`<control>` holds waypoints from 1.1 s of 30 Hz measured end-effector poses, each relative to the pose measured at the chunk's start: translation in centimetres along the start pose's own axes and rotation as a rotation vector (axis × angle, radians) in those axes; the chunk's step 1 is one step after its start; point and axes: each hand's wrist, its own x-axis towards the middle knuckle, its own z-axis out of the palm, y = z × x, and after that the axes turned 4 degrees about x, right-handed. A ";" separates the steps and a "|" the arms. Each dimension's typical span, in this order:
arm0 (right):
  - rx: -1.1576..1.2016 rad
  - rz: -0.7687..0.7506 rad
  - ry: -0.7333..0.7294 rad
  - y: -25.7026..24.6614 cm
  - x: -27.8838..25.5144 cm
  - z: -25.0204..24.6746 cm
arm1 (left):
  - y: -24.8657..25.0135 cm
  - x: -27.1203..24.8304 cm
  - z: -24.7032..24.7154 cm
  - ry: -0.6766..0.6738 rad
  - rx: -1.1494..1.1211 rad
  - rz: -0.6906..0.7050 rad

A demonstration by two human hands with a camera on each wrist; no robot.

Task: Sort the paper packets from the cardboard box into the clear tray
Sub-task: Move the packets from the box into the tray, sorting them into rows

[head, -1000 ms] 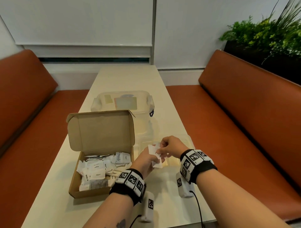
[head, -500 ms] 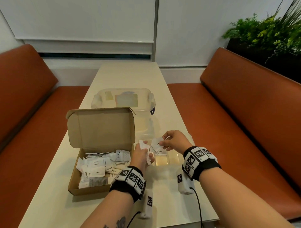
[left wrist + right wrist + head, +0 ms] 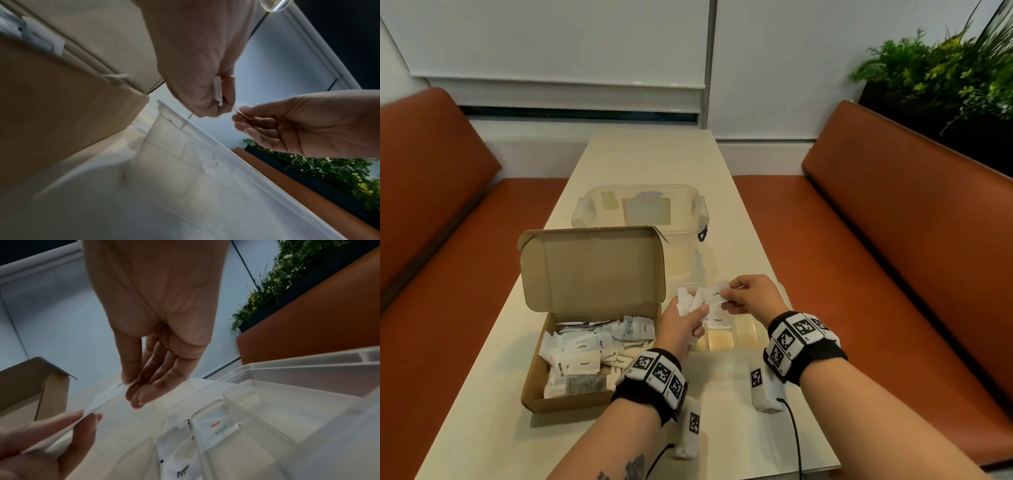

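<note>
The open cardboard box (image 3: 571, 401) lies at the left, with several white packets (image 3: 585, 359) inside. Right of it is the clear tray (image 3: 753, 337), where a Pepper packet (image 3: 718, 320) and a Salt packet (image 3: 218, 428) lie in separate compartments. Over the tray's left end my left hand (image 3: 697, 310) grips a small fan of packets (image 3: 686, 301). My right hand (image 3: 726, 294) pinches one Pepper packet (image 3: 714, 294) by its right end. That packet's (image 3: 109, 395) other end still touches the left fingertips (image 3: 90, 417).
A lidded clear storage bin (image 3: 640, 209) stands behind the box's raised lid (image 3: 592, 267). The cream table (image 3: 654, 150) runs away between two orange benches (image 3: 893, 222). Plants (image 3: 935, 68) fill the back right corner.
Both hands have sunk a little toward the tray. The bunch in my left hand has fanned out. My right hand has shifted right, drawing one packet out of it.
</note>
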 end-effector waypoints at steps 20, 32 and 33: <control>-0.422 -0.032 -0.175 -0.6 0.2 0.2 | -0.9 1.1 0.3 0.172 0.267 0.137; -0.957 0.004 -0.094 -0.9 3.0 1.4 | -1.9 0.9 -1.5 0.223 0.081 0.059; -0.999 0.021 -0.113 -0.8 3.3 1.8 | -1.9 1.0 -1.5 0.218 0.076 0.059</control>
